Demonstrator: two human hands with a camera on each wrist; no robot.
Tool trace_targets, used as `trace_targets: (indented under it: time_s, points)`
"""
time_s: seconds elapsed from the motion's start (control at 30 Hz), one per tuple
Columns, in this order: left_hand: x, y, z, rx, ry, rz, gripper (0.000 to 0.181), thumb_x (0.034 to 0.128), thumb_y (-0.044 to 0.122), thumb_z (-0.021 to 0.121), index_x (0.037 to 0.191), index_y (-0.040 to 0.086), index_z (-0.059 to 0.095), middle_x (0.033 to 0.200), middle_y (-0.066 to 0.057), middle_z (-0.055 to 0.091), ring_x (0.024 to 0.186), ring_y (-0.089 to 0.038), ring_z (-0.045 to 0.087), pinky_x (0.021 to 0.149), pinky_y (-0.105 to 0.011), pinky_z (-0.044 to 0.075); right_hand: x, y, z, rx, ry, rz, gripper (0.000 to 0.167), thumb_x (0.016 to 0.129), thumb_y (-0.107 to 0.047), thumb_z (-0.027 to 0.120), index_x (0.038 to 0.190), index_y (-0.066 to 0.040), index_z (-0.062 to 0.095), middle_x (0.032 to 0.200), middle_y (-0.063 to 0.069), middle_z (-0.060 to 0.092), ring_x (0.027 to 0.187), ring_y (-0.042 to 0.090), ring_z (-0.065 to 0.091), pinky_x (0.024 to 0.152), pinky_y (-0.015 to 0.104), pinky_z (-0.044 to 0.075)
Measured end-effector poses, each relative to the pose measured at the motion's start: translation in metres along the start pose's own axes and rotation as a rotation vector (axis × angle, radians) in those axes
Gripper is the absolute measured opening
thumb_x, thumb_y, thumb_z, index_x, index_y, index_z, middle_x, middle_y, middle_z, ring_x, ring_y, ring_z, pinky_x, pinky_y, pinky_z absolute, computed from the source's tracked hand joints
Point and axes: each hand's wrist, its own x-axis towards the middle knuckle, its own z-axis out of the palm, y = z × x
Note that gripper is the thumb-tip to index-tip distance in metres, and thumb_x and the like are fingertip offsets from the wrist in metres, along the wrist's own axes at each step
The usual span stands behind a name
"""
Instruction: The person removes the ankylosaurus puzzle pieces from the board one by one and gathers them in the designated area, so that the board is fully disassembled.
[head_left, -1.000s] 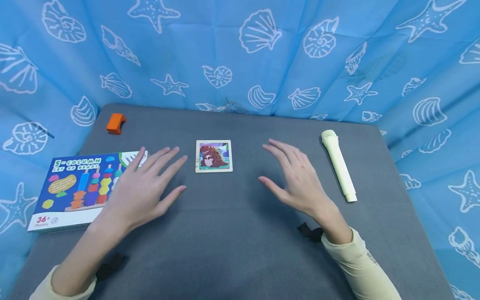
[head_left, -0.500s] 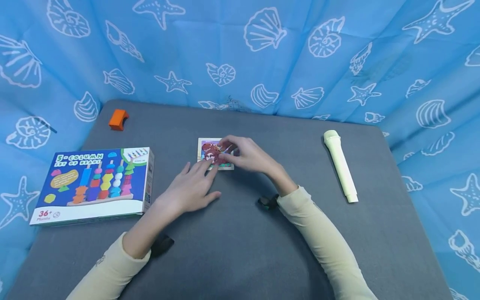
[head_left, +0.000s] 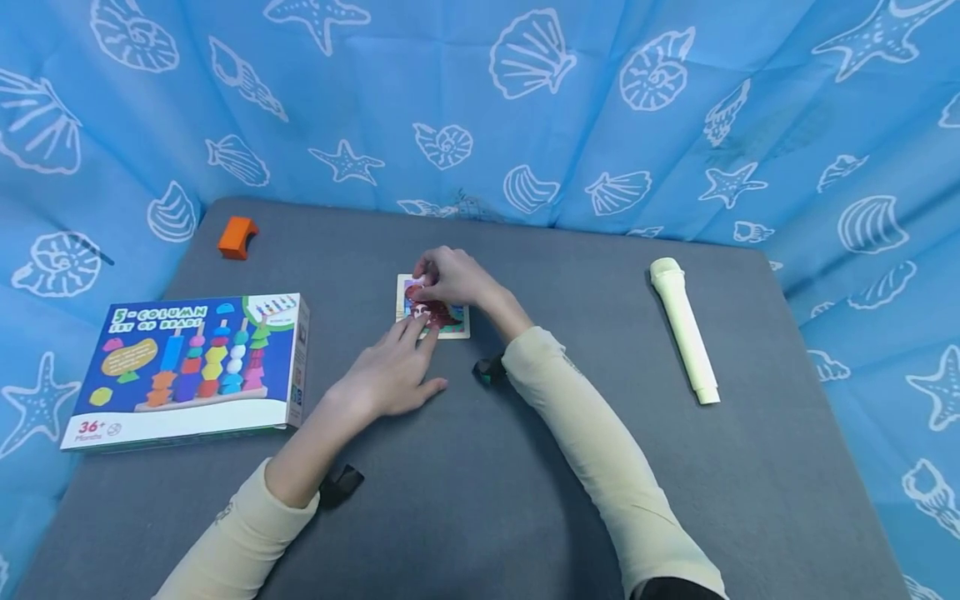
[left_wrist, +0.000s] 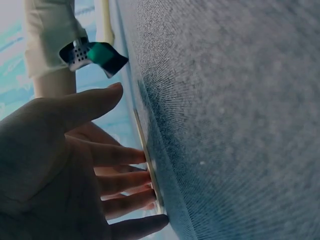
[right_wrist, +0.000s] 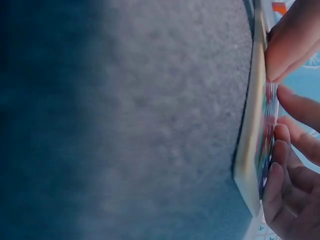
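A small square dinosaur picture puzzle with a pale wooden frame lies flat on the grey cloth. My left hand rests its extended fingertips on the puzzle's lower left part, the thumb spread away. In the left wrist view, the left fingers reach the thin puzzle edge. My right hand bends over the puzzle's top, its thumb and fingers curled onto the picture near the dinosaur's head. Whether they pinch a loose piece is hidden. The right wrist view shows the puzzle frame edge-on, flat on the cloth, with fingers against its face.
A boxed bead set lies left of the left hand. An orange arched block stands at the back left. A cream toy microphone lies on the right. A blue shell-patterned curtain hangs behind the table.
Both hands have come in from either side onto the puzzle. The right hand has since shifted from the puzzle's right side towards its upper left, while the left stays nearly in place.
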Motion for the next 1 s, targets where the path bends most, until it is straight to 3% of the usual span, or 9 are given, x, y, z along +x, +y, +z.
trace_targets:
  time_s: [0.23, 0.5, 0.8, 1.0]
  points:
    - [0.0001, -0.0005, -0.0004, -0.001, -0.022, -0.012, 0.084, 0.1091, 0.049, 0.062, 0.17, 0.002, 0.031, 0.181, -0.024, 0.02, 0.168, -0.043, 0.023, 0.122, -0.065, 0.046, 0.0038, -0.0055, 0.0006, -0.051, 0.013, 0.048, 0.028, 0.098, -0.026, 0.084, 0.116, -0.007, 0.075, 0.103, 0.009, 0.074, 0.087, 0.018, 0.066, 0.078, 0.031, 0.055]
    - [-0.0019, 0.0004, -0.0014, -0.012, -0.032, -0.014, 0.084, 0.1092, 0.048, 0.062, 0.17, 0.0, 0.03, 0.181, -0.025, 0.019, 0.168, -0.044, 0.021, 0.125, -0.065, 0.042, 0.004, -0.0086, 0.0032, -0.09, 0.01, 0.046, 0.028, 0.099, -0.03, 0.083, 0.115, -0.008, 0.076, 0.102, 0.007, 0.076, 0.085, 0.016, 0.065, 0.076, 0.031, 0.054]
    - [-0.0022, 0.0005, -0.0001, -0.032, -0.032, -0.012, 0.084, 0.1095, 0.047, 0.062, 0.17, 0.0, 0.029, 0.181, -0.025, 0.017, 0.169, -0.045, 0.018, 0.128, -0.066, 0.038, 0.0068, -0.0039, -0.0001, -0.061, -0.049, 0.041, 0.022, 0.1, -0.031, 0.081, 0.106, -0.01, 0.077, 0.102, 0.006, 0.076, 0.083, 0.015, 0.064, 0.072, 0.028, 0.051]
    - [-0.0004, -0.0002, 0.002, -0.03, -0.044, -0.025, 0.083, 0.11, 0.047, 0.061, 0.171, 0.001, 0.028, 0.182, -0.024, 0.016, 0.17, -0.044, 0.017, 0.128, -0.066, 0.038, 0.009, -0.0012, -0.0007, -0.063, -0.034, 0.051, 0.024, 0.101, -0.031, 0.08, 0.111, -0.01, 0.075, 0.109, 0.007, 0.075, 0.093, 0.018, 0.066, 0.08, 0.034, 0.055]
